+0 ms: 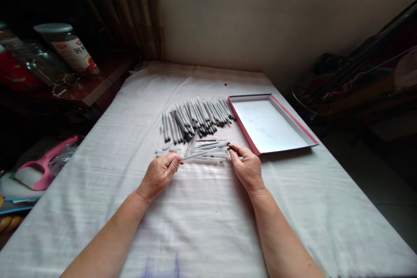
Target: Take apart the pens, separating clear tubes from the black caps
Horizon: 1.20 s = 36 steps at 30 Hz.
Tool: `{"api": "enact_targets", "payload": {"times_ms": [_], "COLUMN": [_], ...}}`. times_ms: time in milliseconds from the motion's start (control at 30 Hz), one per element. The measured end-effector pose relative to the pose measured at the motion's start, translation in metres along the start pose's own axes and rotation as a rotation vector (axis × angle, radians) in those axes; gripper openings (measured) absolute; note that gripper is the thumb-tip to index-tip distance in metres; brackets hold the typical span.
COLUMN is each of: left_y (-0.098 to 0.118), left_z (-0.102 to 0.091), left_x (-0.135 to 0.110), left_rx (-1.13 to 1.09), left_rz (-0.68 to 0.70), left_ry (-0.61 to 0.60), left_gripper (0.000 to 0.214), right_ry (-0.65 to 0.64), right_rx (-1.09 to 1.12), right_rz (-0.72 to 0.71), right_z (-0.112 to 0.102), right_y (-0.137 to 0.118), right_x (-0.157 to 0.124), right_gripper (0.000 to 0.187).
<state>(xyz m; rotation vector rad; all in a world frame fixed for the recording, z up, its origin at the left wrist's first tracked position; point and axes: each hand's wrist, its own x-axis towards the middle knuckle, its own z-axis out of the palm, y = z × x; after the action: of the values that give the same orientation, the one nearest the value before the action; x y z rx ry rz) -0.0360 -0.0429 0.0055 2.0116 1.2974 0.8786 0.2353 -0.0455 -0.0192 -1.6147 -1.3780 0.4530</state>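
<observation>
The pen (202, 153) I have in view lies slantwise between both hands, low over the near side of a scatter of parts. My left hand (160, 174) pinches its pale left end between thumb and fingers. My right hand (246, 167) has thumb and forefinger pressed together at a small black end; I take this to be the same pen, though the crowd of tubes behind makes the join hard to follow.

Right under and beyond the hands lie loose tubes (210, 159), some clear, some dark and thin, with short pale pieces (167, 148) by the left hand. Farther out sits a heap of pens (198, 115), ranged side by side with black ends mostly toward me. Judging by this layout, the heap is the finished share and by far the larger one; the piece in hand is midway, and the loose parts are what is left, a small handful.

To the right, a pink-edged tray (276, 124) stands near the heap, faint dark marks on its pale floor. All this rests on a cloth-covered worktop (208, 234). At the left are a lidded jar (73, 50) and a pink-handled item (47, 163) I can't identify.
</observation>
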Motion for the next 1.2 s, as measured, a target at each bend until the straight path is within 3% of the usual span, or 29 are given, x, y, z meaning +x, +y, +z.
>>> {"api": "enact_targets", "payload": {"times_ms": [233, 333, 467, 800, 1000, 1200], "left_y": [-0.002, -0.002, 0.000, -0.003, -0.014, -0.028], "left_z": [0.000, 0.000, 0.000, -0.003, -0.022, -0.050], "left_x": [-0.001, 0.000, -0.001, 0.001, 0.003, 0.004], "left_rx": [0.037, 0.033, 0.033, 0.057, 0.107, 0.076], "left_rz": [0.047, 0.063, 0.071, 0.079, -0.028, -0.272], "left_ry": [-0.001, -0.004, -0.014, 0.001, 0.115, 0.193], "left_gripper": [0.037, 0.037, 0.037, 0.032, 0.034, 0.041], "right_ry": [-0.027, -0.013, -0.122, -0.145, -0.023, 0.088], "right_rx": [-0.144, -0.067, 0.124, 0.431, 0.518, 0.490], "right_rz": [-0.004, -0.062, -0.093, 0.157, 0.300, 0.373], "right_z": [-0.001, -0.004, -0.001, 0.004, -0.001, -0.001], "right_y": [-0.001, -0.010, -0.025, -0.031, -0.024, -0.008], "right_x": [0.001, -0.002, -0.010, -0.009, 0.000, 0.009], "right_gripper": [0.031, 0.028, 0.024, 0.025, 0.035, 0.043]}}
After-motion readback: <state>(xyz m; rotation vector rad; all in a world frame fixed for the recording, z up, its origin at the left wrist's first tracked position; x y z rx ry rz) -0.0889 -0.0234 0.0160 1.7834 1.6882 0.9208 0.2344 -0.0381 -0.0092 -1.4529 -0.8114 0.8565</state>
